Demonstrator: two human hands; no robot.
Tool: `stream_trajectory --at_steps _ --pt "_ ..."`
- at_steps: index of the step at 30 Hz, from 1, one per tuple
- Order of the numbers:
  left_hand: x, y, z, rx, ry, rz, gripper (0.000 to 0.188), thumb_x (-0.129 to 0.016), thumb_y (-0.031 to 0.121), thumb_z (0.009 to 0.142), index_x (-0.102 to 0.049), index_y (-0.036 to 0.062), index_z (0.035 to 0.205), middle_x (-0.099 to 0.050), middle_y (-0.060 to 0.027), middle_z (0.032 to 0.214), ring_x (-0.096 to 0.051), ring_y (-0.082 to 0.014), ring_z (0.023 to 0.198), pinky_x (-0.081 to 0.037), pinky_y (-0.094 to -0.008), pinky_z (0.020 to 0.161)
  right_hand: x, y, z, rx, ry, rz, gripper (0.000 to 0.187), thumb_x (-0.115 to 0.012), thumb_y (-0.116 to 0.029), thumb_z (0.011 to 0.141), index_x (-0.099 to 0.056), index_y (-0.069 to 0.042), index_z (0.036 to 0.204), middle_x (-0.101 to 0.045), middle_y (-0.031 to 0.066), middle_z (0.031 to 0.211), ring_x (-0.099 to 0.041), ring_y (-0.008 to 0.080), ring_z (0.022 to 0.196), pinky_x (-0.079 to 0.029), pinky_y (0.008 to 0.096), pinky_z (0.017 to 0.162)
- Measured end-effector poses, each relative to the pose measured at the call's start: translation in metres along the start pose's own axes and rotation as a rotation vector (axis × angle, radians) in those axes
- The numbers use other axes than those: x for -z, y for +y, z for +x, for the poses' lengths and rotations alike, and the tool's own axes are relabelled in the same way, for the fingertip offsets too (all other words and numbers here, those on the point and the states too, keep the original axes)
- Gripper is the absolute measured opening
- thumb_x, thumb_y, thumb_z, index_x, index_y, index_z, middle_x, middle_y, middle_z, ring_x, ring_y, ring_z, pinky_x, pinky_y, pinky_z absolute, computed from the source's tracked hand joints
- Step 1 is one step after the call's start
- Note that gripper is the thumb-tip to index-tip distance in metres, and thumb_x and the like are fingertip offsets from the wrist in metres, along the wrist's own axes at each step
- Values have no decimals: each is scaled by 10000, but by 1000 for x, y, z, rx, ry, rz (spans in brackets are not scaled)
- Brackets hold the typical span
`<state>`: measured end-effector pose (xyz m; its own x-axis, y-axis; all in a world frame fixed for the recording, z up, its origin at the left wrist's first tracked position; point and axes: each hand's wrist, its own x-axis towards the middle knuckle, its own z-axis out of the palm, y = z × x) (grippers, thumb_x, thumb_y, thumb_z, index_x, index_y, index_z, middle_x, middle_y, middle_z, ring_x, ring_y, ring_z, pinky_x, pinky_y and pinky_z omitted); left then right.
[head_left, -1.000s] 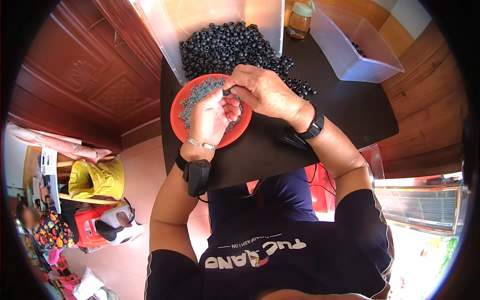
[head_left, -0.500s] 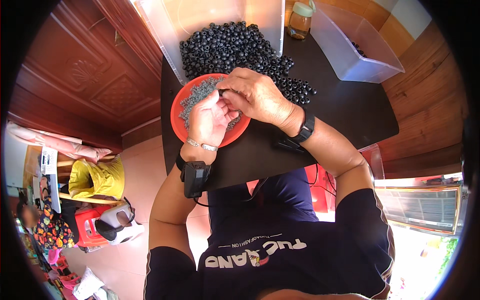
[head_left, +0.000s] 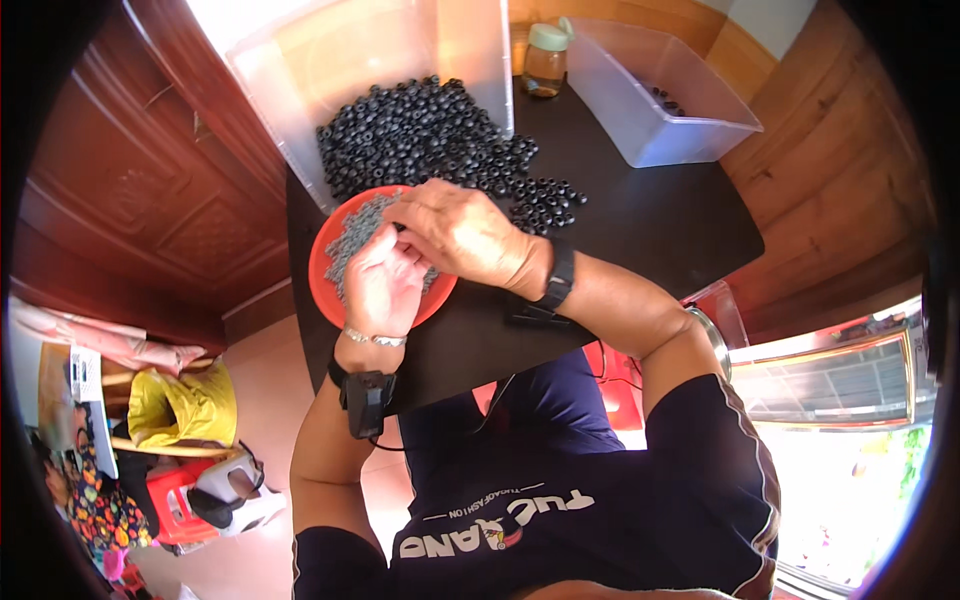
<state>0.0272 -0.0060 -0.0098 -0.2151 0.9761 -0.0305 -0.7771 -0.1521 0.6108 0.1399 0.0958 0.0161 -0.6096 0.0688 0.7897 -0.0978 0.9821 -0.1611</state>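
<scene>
Over a red bowl (head_left: 322, 290) filled with small grey screw-like pieces (head_left: 352, 235), my two hands meet at the fingertips. My left hand (head_left: 385, 290) is palm up, its thumb and fingers closed around a small black round part (head_left: 401, 228), of which only a bit shows. From the right, my right hand (head_left: 465, 232) bends over it with fingers pinched together at the same spot. Whatever lies between the right fingertips is covered by the hand. A large heap of black ring-like parts (head_left: 410, 130) lies just beyond the bowl.
The heap spills from a clear plastic bin (head_left: 300, 90) onto the dark table (head_left: 640, 225). At the back right stand a jar with a pale green lid (head_left: 546, 65) and a second translucent bin (head_left: 660, 140) holding a few black parts.
The whole view has shifted, so the table and bowl appear lower and further left. Both hands stay together over the bowl, fingertips still around the black part.
</scene>
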Motion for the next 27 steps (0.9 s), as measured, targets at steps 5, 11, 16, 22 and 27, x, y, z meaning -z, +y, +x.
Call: stream_trajectory --at_steps 5,11,16,22,27 --pt "-2 1 1 8 -16 42 348 -377 247 968 -486 27 1215 -539 -74 1156 -507 -194 1086 -398 -370 951 -5 4 -2 14 -18 22 295 -699 -54 701 -593 -25 975 -642 100 869 -632 278 777 -535 355 685" --pt "4 2 5 -7 8 160 318 -418 245 954 -551 25 1141 -598 -78 1059 -553 -195 1025 -417 -331 874 32 17 17 -121 12 -275 183 -655 -186 762 -652 -116 931 -640 73 794 -640 244 739 -524 353 597" --pt "-1 11 3 -73 150 229 264 -498 233 916 -588 32 1061 -642 -79 921 -612 -202 866 -441 -302 785 156 90 29 -537 332 -833 227 -610 -223 831 -682 -156 1036 -684 87 935 -657 275 847 -529 365 714" --pt "2 12 8 -56 157 200 242 -486 235 915 -599 34 986 -647 -92 904 -619 -210 854 -447 -311 781 213 140 2 -620 224 -1214 227 -567 -226 851 -687 -175 1037 -644 51 1103 -621 253 973 -507 362 798" --pt "2 14 5 -39 176 181 238 -480 230 913 -599 33 971 -650 -96 898 -622 -218 852 -449 -315 787 158 131 -9 -471 86 -891 172 -595 -205 834 -704 -149 954 -668 67 984 -630 277 901 -508 343 762"
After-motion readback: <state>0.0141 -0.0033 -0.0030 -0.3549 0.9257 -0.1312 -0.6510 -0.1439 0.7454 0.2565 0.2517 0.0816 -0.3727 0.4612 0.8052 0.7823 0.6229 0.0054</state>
